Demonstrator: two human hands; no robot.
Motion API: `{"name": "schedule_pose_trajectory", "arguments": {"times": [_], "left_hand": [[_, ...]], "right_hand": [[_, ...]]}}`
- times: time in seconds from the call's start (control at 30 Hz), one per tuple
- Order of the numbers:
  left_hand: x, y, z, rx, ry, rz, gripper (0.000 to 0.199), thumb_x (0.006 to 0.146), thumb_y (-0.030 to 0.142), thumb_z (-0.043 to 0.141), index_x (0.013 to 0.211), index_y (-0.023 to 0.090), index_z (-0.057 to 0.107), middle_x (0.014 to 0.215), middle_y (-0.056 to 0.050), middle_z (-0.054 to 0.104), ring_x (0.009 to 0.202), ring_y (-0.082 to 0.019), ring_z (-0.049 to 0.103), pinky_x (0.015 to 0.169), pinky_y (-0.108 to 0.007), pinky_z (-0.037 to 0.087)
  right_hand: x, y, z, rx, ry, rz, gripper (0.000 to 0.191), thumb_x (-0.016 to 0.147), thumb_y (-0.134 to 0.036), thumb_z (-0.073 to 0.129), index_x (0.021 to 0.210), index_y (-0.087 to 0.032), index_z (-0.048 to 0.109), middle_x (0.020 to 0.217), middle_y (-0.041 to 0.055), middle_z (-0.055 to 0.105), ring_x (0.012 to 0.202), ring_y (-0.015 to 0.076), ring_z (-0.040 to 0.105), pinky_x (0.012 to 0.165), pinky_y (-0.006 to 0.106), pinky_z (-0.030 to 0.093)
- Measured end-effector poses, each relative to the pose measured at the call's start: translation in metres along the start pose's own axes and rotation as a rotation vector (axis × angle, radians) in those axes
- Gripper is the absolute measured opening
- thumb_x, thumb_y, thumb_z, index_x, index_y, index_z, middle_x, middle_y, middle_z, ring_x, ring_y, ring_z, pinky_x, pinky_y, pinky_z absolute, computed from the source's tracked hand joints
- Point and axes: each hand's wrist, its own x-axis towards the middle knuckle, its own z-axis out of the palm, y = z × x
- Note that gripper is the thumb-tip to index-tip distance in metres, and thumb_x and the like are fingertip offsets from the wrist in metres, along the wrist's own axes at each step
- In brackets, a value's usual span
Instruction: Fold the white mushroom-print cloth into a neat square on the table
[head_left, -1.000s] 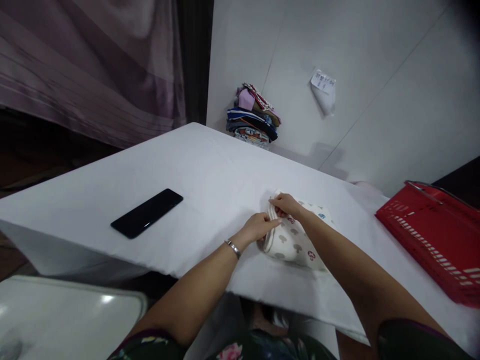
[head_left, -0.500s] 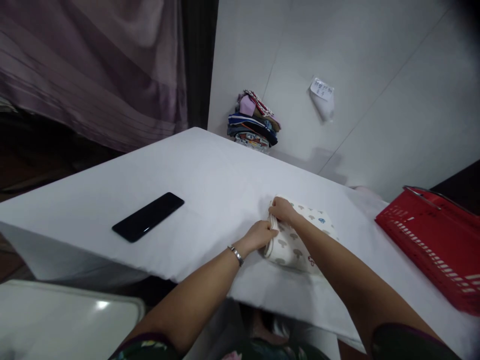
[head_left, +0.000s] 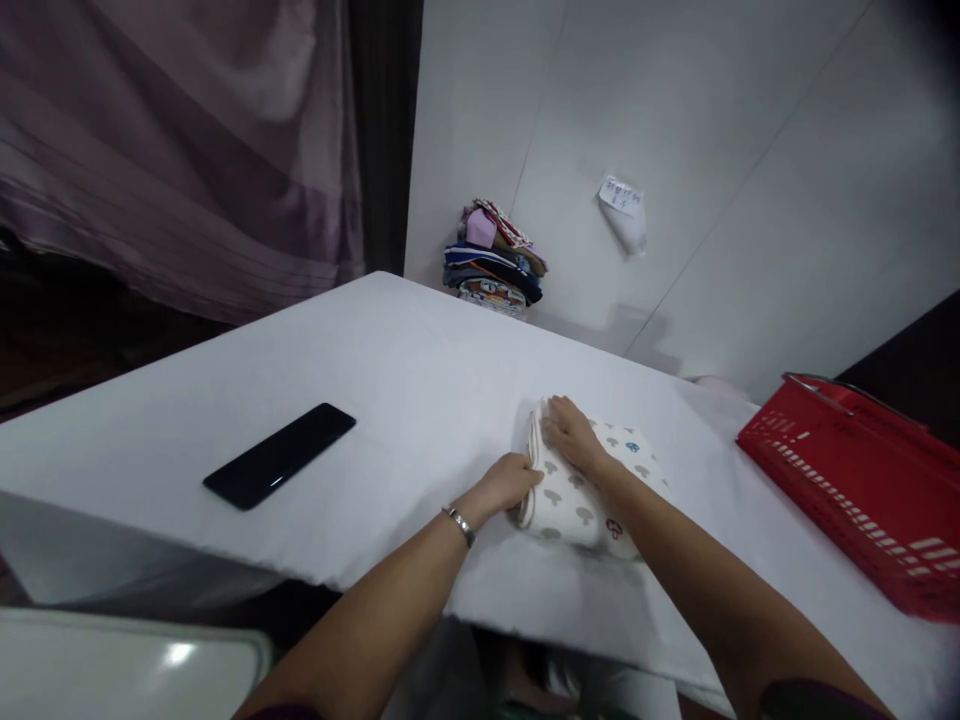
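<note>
A folded white cloth (head_left: 585, 515) printed with grey mushrooms, one blue and one red, lies on the white-covered table (head_left: 420, 370). My left hand (head_left: 511, 482) grips the cloth's left folded edge, thumb on top and the other fingers hidden beneath. Resting on the cloth's upper left part is my right hand (head_left: 571, 432), its fingers stretched out toward the far corner. A bracelet circles my left wrist.
A black phone (head_left: 281, 455) lies on the left of the table. The red basket (head_left: 862, 490) is at the right edge. Stacked folded clothes (head_left: 495, 260) stand beyond the far edge, by the wall. A white surface (head_left: 127, 665) shows at the lower left.
My right hand has loosened from the cloth's left edge and now lies flatter on top of it. My left hand keeps its hold on the edge. The whole view has shifted slightly.
</note>
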Motion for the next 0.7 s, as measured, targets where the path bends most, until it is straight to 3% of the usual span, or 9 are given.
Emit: {"name": "schedule_pose_trajectory", "arguments": {"times": [0.07,0.17,0.4,0.7], "left_hand": [[0.0,0.001,-0.002,0.022,-0.009,0.001,0.015,0.074,0.026,0.05,0.061,0.019,0.046,0.045,0.006,0.043,0.042,-0.01,0.044,0.042,-0.021,0.031],[0.0,0.002,-0.005,0.053,-0.022,-0.001,0.015,0.073,0.025,0.048,0.06,0.018,0.046,0.044,0.005,0.043,0.041,-0.01,0.045,0.042,-0.022,0.031],[-0.007,0.007,-0.008,0.214,-0.004,0.029,0.017,0.075,0.026,0.039,0.062,0.018,0.049,0.049,0.002,0.049,0.046,-0.013,0.05,0.045,-0.024,0.034],[-0.012,0.019,-0.011,0.601,0.048,0.062,0.03,0.081,0.026,0.033,0.073,0.017,0.06,0.081,-0.008,0.067,0.074,-0.019,0.059,0.062,-0.028,0.037]], "right_hand": [[0.005,-0.003,0.008,-0.101,-0.131,-0.028,0.053,0.091,-0.039,0.037,0.138,-0.015,0.038,0.148,0.0126,0.031,0.138,0.0259,0.021,0.11,0.046,0.017],[0.011,-0.009,0.015,-0.182,-0.214,-0.016,0.055,0.094,-0.042,0.028,0.143,-0.016,0.03,0.152,0.0101,0.023,0.14,0.0239,0.014,0.111,0.047,0.011],[-0.007,-0.02,0.003,-0.085,-0.206,-0.023,0.059,0.094,-0.047,0.026,0.145,-0.017,0.026,0.153,0.0097,0.017,0.141,0.023,0.009,0.111,0.048,0.008],[-0.019,-0.027,0.014,-0.022,-0.243,-0.091,0.057,0.093,-0.046,0.029,0.143,-0.018,0.031,0.153,0.0087,0.016,0.141,0.0226,0.008,0.111,0.049,0.004]]}}
